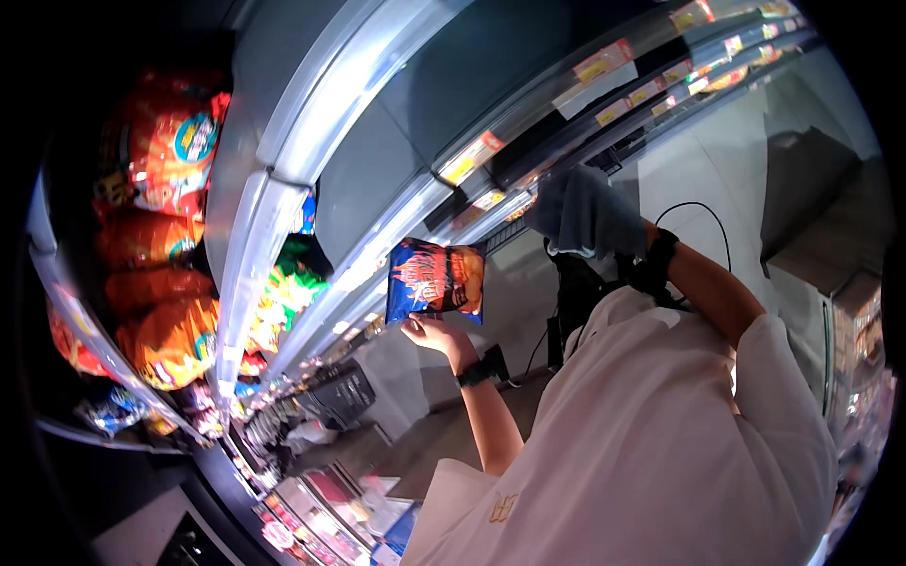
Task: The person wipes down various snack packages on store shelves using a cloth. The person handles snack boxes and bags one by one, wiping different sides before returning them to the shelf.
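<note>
My left hand (433,335) grips the lower edge of a dark blue and red snack bag (437,281), its printed front turned up towards me. The bag is beside the front edges of the shelves. My right hand is wrapped in or covered by a grey cloth (584,212), so its fingers are hidden. That cloth hangs near the lower shelf edges, to the right of the bag. Both wrists wear black bands.
Shelves with lit front edges (311,92) and price tags (471,159) run diagonally past me. Large orange and red snack bags (170,339) fill the left shelf. A black cable (697,205) loops over the pale floor (679,184). A wooden-sided display (814,255) stands at right.
</note>
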A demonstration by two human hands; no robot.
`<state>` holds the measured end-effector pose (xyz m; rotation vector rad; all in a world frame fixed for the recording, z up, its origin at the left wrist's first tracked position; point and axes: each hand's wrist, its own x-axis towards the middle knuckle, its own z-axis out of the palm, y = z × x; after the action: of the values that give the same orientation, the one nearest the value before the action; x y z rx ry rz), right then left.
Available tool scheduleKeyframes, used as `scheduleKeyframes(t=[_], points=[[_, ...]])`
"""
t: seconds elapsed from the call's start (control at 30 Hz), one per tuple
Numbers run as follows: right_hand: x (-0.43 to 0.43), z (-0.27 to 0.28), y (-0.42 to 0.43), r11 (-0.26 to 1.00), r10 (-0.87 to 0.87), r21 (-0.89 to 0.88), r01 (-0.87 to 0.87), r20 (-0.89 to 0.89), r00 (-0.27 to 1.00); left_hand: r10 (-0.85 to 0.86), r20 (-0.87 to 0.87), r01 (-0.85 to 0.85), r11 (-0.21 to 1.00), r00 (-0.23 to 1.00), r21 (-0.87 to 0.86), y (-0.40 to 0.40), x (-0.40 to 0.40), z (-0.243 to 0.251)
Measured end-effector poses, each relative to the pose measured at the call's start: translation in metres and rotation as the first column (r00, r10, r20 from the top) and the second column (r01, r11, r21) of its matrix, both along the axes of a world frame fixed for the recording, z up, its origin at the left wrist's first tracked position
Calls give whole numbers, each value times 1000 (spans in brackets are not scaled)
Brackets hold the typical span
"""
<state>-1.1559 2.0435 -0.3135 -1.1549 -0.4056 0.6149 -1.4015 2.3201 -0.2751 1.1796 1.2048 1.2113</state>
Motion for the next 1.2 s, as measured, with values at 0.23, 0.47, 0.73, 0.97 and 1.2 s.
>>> scheduleKeyframes(t=[0.23,0.47,0.73,0.97,1.2], points=[[-32,27,26,979,197,80,-189,-108,975,-46,3,46,997,999,58,-51,-28,48],[-74,68,85,917,387,167,-363,-151,909,-97,43,91,988,994,124,-67,-33,113],[-129,110,85,865,501,241,-439,-381,778,-237,-104,252,951,966,177,-67,-62,160],[-143,119,65,857,516,303,-418,-501,695,-637,117,639,769,762,22,-77,-90,175],[-139,129,42,840,541,384,-384,-536,648,-593,297,657,723,749,-213,-101,-107,167]])
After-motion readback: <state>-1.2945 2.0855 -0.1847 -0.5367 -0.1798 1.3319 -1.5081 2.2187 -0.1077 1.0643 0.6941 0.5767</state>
